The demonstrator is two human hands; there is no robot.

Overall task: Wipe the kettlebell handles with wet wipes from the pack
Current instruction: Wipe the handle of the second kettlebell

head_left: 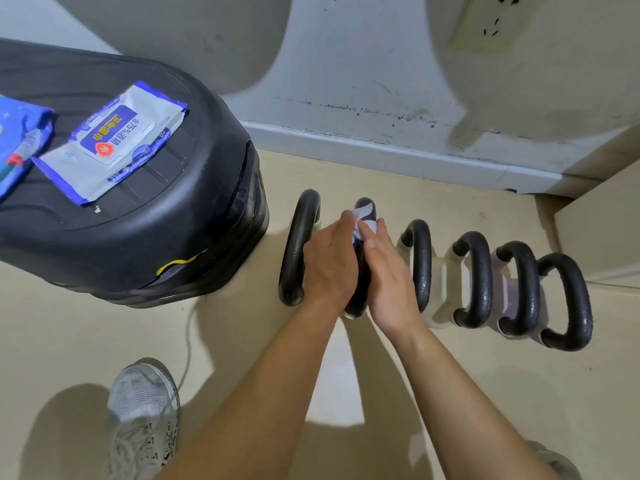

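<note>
Several kettlebells stand in a row on the floor, their black handles arching upward. On the second handle from the left [363, 206], a white wet wipe [364, 220] is wrapped around the top. My left hand [329, 261] and my right hand [388, 271] flank this handle, and the fingers of both pinch the wipe against it. The leftmost handle [298, 244] stands free beside my left hand. The white and blue wet wipe pack [114, 140] lies flat on the black stool at the upper left, with its lid flap down.
The black padded stool [145, 237] stands left of the kettlebells. A blue packet [17, 140] lies at its left edge. The other handles [519, 285] continue to the right toward a beige wall corner. My grey sneaker [145, 417] is on the floor at lower left.
</note>
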